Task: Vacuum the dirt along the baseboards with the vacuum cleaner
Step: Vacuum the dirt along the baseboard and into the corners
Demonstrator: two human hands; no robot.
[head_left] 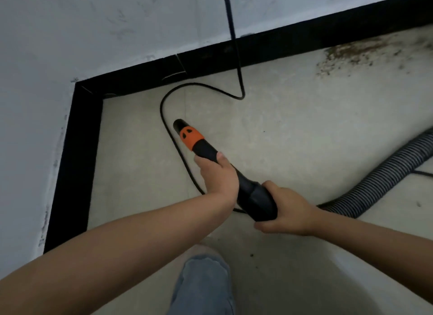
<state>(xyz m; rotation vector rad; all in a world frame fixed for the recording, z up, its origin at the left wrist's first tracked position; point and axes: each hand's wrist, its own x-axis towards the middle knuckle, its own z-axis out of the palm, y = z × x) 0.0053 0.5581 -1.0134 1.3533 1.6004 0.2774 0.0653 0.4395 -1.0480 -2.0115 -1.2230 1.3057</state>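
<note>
Two bare hands are seen closed around a black vacuum nozzle (210,155) with an orange collar (190,136). Far to the left of both hands, a black baseboard (75,164) is seen running along the foot of a white wall (30,103), meeting a second baseboard stretch (281,41) at a corner beyond the hands. The left hand (216,174) is wrapped around the nozzle's forward part, just behind the collar, with the thumb laid on top. A black power cord (171,139) is looped on the pale floor (293,117) under and ahead of that hand, then carried up the wall. The right hand (287,209) is clasped around the thicker rear end of the nozzle. From just behind it, a grey ribbed hose (384,174) is led away to the right. Dark dirt (356,54) is scattered against the baseboard, well beyond and to the right of the right hand. Below the hands, a denim-clad leg (203,286) is visible.
</note>
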